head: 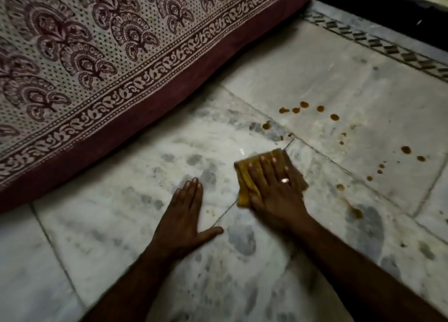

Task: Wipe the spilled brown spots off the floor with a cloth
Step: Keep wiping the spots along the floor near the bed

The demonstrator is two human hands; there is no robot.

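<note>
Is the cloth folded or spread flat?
Folded: the yellow cloth shows a thick doubled edge beside the right hand pressing it.

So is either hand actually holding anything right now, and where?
The right hand presses flat on top of the yellow cloth, palm over its middle, no pinch. The left hand rests bare on the floor.

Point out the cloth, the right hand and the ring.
cloth (244, 176), head view, bare left part beside the fingers.
right hand (276, 190), head view, back of the hand.
ring (285, 180), head view, on a finger.
</note>
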